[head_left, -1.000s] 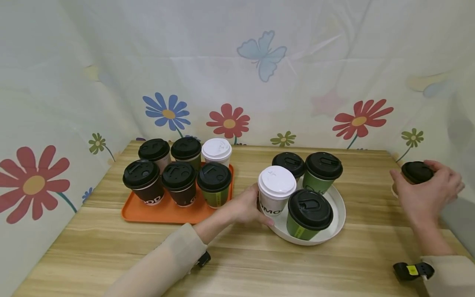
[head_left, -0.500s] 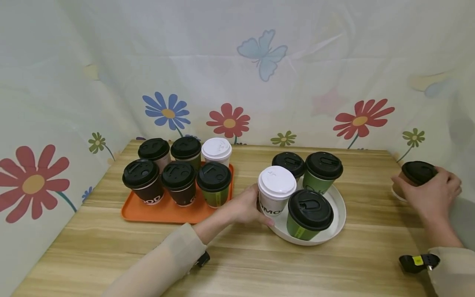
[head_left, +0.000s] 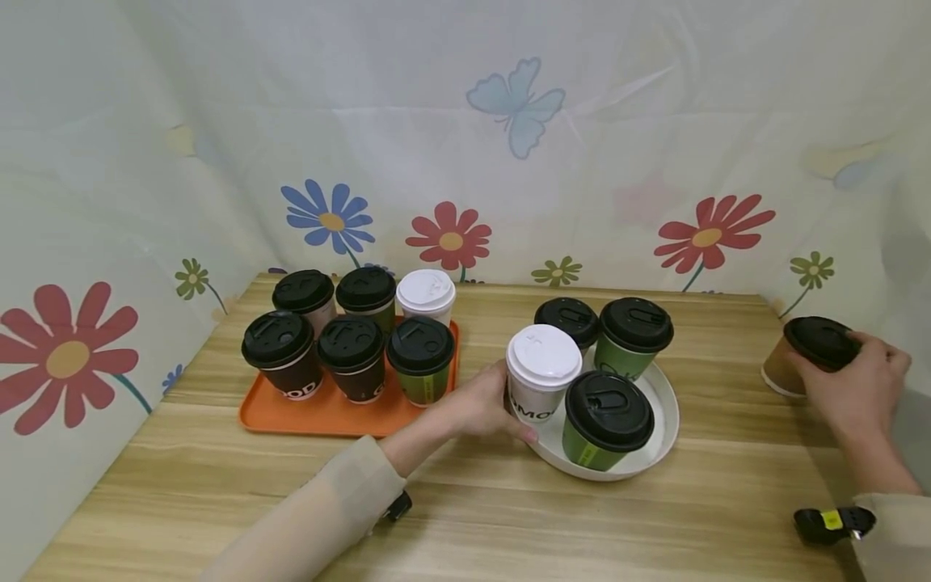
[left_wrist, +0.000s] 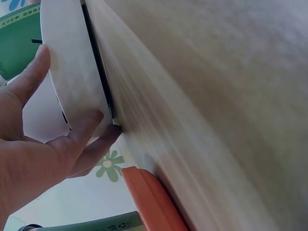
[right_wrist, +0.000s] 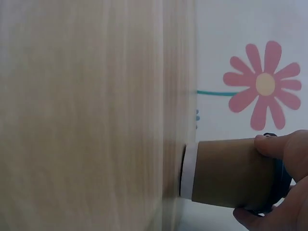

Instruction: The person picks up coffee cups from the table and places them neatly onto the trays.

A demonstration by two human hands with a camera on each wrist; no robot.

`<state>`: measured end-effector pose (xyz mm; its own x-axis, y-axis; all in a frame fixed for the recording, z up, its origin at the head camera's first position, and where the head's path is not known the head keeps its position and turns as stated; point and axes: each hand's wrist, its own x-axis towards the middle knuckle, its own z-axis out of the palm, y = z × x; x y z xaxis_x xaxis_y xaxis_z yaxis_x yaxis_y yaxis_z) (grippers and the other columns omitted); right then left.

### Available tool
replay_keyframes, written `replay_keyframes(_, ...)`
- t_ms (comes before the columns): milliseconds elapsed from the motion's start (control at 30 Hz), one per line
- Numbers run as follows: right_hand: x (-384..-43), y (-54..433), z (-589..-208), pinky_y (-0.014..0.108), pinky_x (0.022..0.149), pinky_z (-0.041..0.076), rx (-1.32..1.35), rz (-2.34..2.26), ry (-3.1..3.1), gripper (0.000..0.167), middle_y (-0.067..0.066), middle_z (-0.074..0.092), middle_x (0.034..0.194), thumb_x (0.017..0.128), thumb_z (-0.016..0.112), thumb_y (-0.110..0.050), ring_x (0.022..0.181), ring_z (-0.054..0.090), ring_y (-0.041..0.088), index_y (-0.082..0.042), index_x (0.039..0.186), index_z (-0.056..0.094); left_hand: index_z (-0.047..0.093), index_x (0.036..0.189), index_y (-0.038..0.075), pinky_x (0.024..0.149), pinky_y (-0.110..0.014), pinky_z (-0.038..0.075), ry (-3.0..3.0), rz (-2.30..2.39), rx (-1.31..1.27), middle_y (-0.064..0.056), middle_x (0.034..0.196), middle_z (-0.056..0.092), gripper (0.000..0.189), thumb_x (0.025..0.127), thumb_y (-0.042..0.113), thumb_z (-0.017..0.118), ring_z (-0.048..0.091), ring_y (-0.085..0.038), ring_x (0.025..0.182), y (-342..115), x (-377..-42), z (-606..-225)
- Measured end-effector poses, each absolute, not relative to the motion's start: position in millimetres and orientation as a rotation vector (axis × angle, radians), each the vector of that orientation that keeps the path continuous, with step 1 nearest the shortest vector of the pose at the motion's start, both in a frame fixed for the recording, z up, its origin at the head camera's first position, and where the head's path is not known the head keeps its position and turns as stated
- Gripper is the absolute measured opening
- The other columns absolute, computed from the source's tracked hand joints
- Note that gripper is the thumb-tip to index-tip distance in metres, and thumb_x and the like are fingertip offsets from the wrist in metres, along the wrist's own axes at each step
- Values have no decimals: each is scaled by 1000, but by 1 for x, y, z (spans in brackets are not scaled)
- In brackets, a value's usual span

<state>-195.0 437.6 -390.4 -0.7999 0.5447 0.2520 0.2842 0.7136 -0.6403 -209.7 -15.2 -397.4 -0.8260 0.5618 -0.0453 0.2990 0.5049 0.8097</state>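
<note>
At the table's right end, my right hand [head_left: 858,384] grips a brown paper coffee cup [head_left: 784,368] with a black lid around its upper part. That cup stands upright, its pale base close at the tabletop in the right wrist view. My left hand [head_left: 476,404] holds the left rim of a round white plate [head_left: 665,428]. In the left wrist view, its thumb and fingertips [left_wrist: 91,120] lie on the plate's side wall. Nearest that hand on the plate is a white-lidded cup [head_left: 541,380]; two green cups with black lids and another black-lidded cup share the plate.
An orange tray [head_left: 305,424] at the left bears several lidded cups in two rows, mostly black-lidded, one white-lidded [head_left: 426,293]. The wooden tabletop [head_left: 465,517] runs between tray, plate and right edge. A flowered curtain [head_left: 611,105] closes off the back and sides.
My right hand has shifted slightly right and toward me, the brown cup's side showing more below its lid. My left hand, the plate and the tray look unmoved.
</note>
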Motion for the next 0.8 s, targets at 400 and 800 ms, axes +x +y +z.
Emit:
replay_keyframes(400,-168,399,-371,50,91,41,-205,738,-2537,79,41,37,144,93,78,-30,128,37,58,11,149,40,42,147,4,112,-31,38,2445,1228,711,-10,138,58,97,68,13,99,54,-20,127,-13,-210,-398)
replay_keyframes(800,-145,369,-358,-3,80,28,76,891,-2501,73,32,40,145,85,86,-14,125,40,51,5,145,50,43,147,4,112,-32,38,2459,1217,701,-10,139,58,96,69,14,98,54,-21,127,-14,-210,-397)
